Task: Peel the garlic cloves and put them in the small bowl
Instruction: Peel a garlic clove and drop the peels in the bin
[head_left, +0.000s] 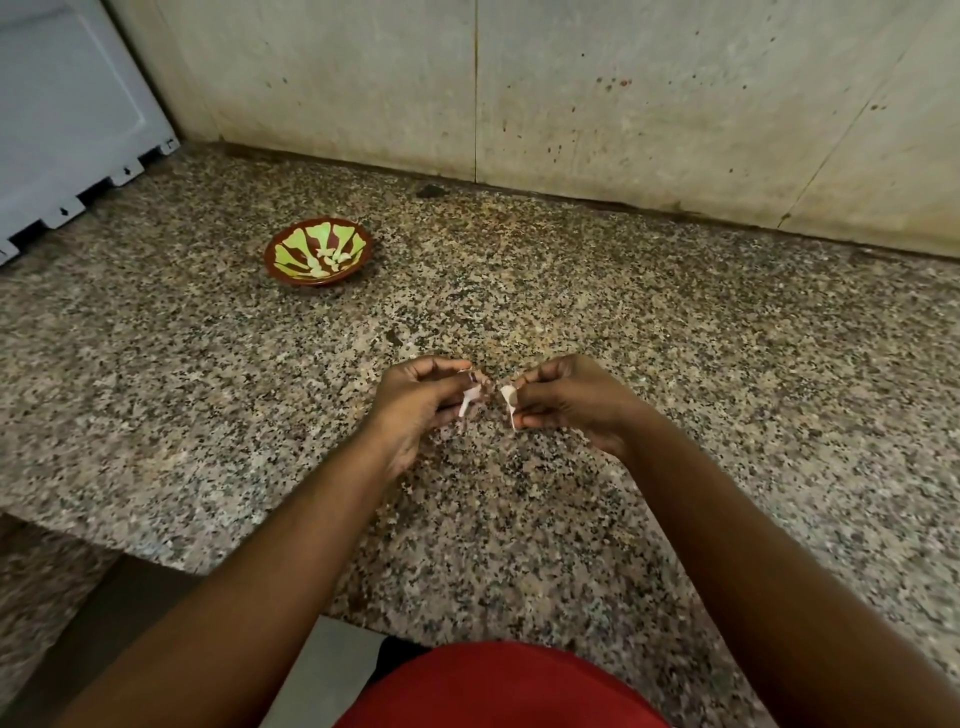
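**Both hands raised, fingers curled in pinch grips**

Left hand (415, 400): fingers curled inward, thumb set against the fingertips in a pinch at the hand's inner edge; palm turned toward the other hand; wrist straight; forearm runs back and down to the lower left.

Right hand (566, 400): fingers curled likewise, thumb and fingertips closed in a pinch at its inner edge; palm turned toward the left hand; forearm runs back to the lower right.

The two pinches face each other at equal height, near but apart; what each grips is small and partly blurred.
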